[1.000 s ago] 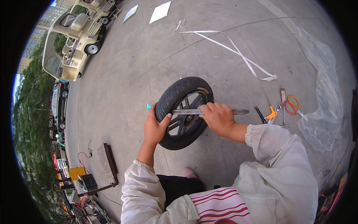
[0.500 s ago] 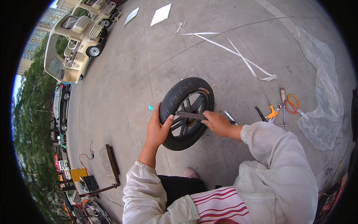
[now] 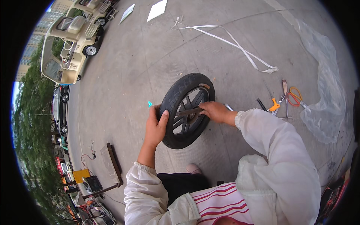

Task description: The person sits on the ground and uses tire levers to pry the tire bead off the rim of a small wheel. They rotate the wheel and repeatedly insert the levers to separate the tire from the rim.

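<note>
A black-spoked wheel with a black tyre (image 3: 180, 89) stands tilted on the ground in front of me. My left hand (image 3: 156, 125) is closed around the tyre's left side, thumb on the near sidewall and fingers behind the tread. In my right hand (image 3: 214, 111) is a flat metal tyre lever (image 3: 186, 112), held near the hub. The lever lies across the spokes, its far end at the rim's left edge beside my left thumb. Whether its tip sits under the tyre's bead I cannot tell.
Right of the wheel lie an orange-handled tool (image 3: 275, 105), a screwdriver (image 3: 285, 88), scissors (image 3: 295, 96) and clear plastic sheeting (image 3: 324, 86). A white strap (image 3: 240, 45) lies beyond. At left are a brown-edged box (image 3: 111, 161) and parked cream vehicles (image 3: 71, 47).
My right hand has moved a little left and up, toward the hub, with the lever. My left hand keeps its hold on the tyre. The whole view has shifted slightly.
</note>
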A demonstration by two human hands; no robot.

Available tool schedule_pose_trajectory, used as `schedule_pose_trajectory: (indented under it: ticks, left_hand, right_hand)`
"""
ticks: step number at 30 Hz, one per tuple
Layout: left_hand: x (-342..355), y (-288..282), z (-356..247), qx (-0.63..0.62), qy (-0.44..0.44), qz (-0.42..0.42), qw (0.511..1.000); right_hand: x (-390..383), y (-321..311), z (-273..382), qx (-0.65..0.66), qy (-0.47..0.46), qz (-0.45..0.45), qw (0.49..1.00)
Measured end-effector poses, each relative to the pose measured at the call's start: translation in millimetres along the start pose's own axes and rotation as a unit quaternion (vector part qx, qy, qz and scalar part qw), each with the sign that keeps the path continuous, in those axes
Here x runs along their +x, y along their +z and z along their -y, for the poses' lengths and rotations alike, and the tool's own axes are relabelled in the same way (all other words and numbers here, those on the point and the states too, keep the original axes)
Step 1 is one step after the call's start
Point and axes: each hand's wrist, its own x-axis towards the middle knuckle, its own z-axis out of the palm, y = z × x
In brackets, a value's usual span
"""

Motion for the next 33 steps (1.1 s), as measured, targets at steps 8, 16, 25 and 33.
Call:
schedule_pose_trajectory:
  ticks: [8,16,25,33]
  left_hand:
    - [-1,-16,-10,-0.077,-0.079,0.044,0.993]
    - [4,-22,-2,-0.082,-0.028,0.074,0.993]
    - [-1,-31,9,0.179,-0.032,0.017,0.983]
    - [1,-22,8,0.216,-0.062,-0.035,0.974]
  right_hand:
    - [7,-31,-4,-0.229,-0.100,-0.116,0.961]
    - [3,-50,-9,-0.324,-0.177,-0.172,0.914]
    - [-24,-93,-5,-0.245,-0.058,-0.061,0.966]
    - [-15,-124,27,-0.318,-0.149,-0.152,0.924]
